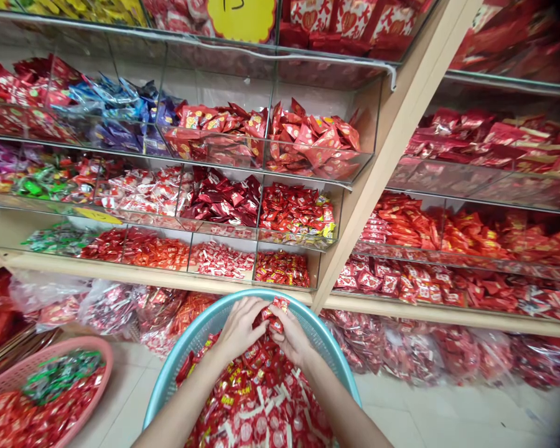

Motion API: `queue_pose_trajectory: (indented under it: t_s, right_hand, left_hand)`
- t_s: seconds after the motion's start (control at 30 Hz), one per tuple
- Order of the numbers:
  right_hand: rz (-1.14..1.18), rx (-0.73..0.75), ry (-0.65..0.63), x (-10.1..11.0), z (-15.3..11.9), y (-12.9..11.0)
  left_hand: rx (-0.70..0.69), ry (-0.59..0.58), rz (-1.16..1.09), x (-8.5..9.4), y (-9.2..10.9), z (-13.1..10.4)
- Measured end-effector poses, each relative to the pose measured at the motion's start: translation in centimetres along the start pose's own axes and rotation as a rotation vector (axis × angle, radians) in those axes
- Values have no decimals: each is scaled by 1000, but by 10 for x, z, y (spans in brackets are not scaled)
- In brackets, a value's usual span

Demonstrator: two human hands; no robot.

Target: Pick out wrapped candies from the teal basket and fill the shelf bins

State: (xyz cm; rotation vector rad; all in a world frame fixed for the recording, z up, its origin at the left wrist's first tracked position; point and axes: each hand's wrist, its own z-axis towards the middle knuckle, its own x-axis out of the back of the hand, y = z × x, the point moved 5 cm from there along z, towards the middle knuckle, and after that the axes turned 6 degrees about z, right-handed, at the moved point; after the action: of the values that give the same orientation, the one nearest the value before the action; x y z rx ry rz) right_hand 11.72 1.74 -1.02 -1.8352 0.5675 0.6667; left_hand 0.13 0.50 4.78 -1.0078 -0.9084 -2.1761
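Note:
Both of my hands are over the far part of a round teal plastic basket (161,389) full of wrapped candies (256,386). Red wrapped candies (276,311) show between the two hands. My right hand (290,333) has its thumb and fingers closed on some of these. At the left, my left hand (242,323) curves around the same small bunch, fingers bent and thumb toward it; whether it grips any is partly hidden. Beneath the hands lie red and yellow packets, with white-and-red ones nearer to me.
A pink basket (105,373) of red and green candies stands on the floor at left. Shelves with clear-walled bins (224,249) of candy rise ahead, split by a slanting wooden post (378,186). Plastic bags (410,354) of candy lie under the lowest shelf.

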Motion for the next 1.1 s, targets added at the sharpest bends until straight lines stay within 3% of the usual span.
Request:
queue_pose_trajectory:
  t_s: [0.23,0.47,0.57,0.8,1.1]
  right_hand:
    - [-13,-4,11,-3,-2,1]
    - [5,18,8,3,1,-4]
    - [-7,13,30,5,2,-3]
    - [-26,7,48,8,1,-2]
    - [-36,12,55,8,2,-1]
  left_hand:
    - [59,-33,-85,-1,-11,-1]
    - [193,88,-129,20,-48,-3]
    - [211,81,-110,24,-60,-5]
    - [301,10,127,25,-69,-13]
    - [288,-59,162,14,-73,-16]
